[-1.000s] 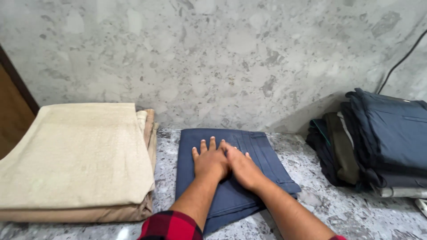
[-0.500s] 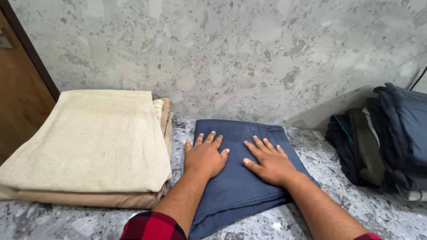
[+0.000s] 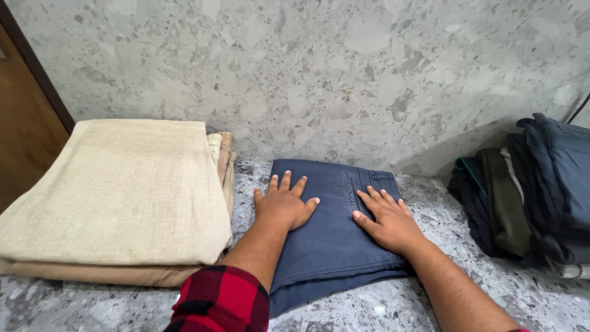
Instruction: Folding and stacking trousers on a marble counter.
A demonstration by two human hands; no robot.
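Sleeve of red-and-black checked flannel point(image 3: 221, 301) enters at the near edge, on the left forearm. Both arms reach forward over a speckled grey stone countertop point(image 3: 381, 307).

Left hand point(image 3: 283, 208) lies palm down on the left part of a folded pair of navy trousers point(image 3: 329, 240), fingers spread and flat, gripping nothing. Right hand point(image 3: 388, 220) lies likewise on the right part, its fingertips close to the pocket seam. The two hands are apart, with a strip of bare blue cloth between them. Judged from the flat palms and spread fingers, the hands are pressing the fold down, so that it lies even, rather than lifting it.

The navy trousers rest on the countertop, centre of view, far edge close to the wall, near edge showing several stacked layers (consistent with a garment folded more than once).

Just beside them, to the left, stands a taller stack of folded beige cloth point(image 3: 117, 190), the top piece coarse-woven, with tan layers beneath; it appears to be a pile of finished folds, square and aligned. To the right, well apart, sits a looser heap of dark garments point(image 3: 528, 190) in navy, olive and black, less neatly laid.

Behind all stands a grey terrazzo wall point(image 3: 319, 74); a brown wooden door edge point(image 3: 24, 117) shows at far left.
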